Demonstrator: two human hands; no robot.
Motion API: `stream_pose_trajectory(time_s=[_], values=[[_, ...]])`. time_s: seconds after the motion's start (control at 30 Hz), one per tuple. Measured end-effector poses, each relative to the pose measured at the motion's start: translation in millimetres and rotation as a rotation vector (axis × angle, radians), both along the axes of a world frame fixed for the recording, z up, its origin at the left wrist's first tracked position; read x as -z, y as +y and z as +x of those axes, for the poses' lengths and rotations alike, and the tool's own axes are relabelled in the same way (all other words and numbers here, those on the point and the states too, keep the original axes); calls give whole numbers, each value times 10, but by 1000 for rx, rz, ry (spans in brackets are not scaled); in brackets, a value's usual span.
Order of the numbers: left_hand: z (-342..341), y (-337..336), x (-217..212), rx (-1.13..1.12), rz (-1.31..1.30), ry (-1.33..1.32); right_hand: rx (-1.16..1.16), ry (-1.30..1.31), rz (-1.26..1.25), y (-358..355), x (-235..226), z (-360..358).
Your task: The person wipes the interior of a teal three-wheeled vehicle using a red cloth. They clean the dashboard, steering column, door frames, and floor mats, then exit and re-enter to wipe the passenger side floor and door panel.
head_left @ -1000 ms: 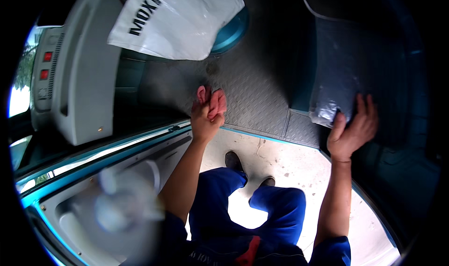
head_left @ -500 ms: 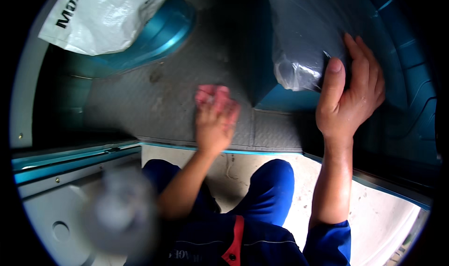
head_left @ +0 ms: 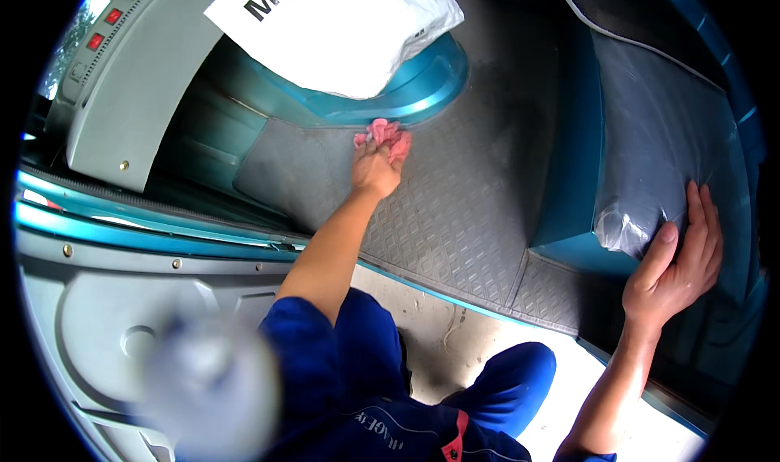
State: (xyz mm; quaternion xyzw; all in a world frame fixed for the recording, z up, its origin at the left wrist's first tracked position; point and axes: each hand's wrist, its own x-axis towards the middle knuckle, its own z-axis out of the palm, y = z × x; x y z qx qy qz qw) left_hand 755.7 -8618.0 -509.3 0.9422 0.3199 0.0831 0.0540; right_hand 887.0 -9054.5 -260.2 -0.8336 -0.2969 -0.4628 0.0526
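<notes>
While the person leans in over the door sill, the left hand (head_left: 378, 163) is stretched out across the grey rubber floor mat (head_left: 455, 210), its fingers (head_left: 396, 149) curled and pressed together around a pink cloth (head_left: 382, 130); the cloth sits bunched under the fingertips, touching the mat right at the foot of the teal hump (head_left: 406, 96) that rises from the floor; above that hump lies a white plastic bag (head_left: 341, 23) with dark lettering, its lower edge hanging just over the teal surface; over on the other side, the right hand (head_left: 674, 271) rests flat on the plastic-wrapped seat (head_left: 658, 137), fingers (head_left: 703, 226) spread and thumb lifted beside a crinkled knot of the clear plastic cover (head_left: 621, 234); nothing is pinched there, the palm simply bears on the seat edge; the two hands are well apart, the mat's diamond pattern running between them; blue trouser legs (head_left: 504, 381) and blue sleeves fill the bottom of the view, with pale ground showing between them; at the far left stands the open door's grey inner panel (head_left: 106, 88) with small red marks near its top; a blurred pale shape sits low in the left foreground, too soft to tell what it is.
</notes>
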Motion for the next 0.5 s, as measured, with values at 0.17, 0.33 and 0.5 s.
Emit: stream_pose_trajectory(time_s=[0.17, 0.33, 0.5], values=[[-594, -497, -29, 240, 151, -192, 19, -24, -17, -80, -44, 6], [29, 165, 106, 88, 72, -224, 10, -45, -13, -92, -34, 65], [-604, -291, -7, 169, 43, -316, -85, 27, -21, 82, 30, 146]])
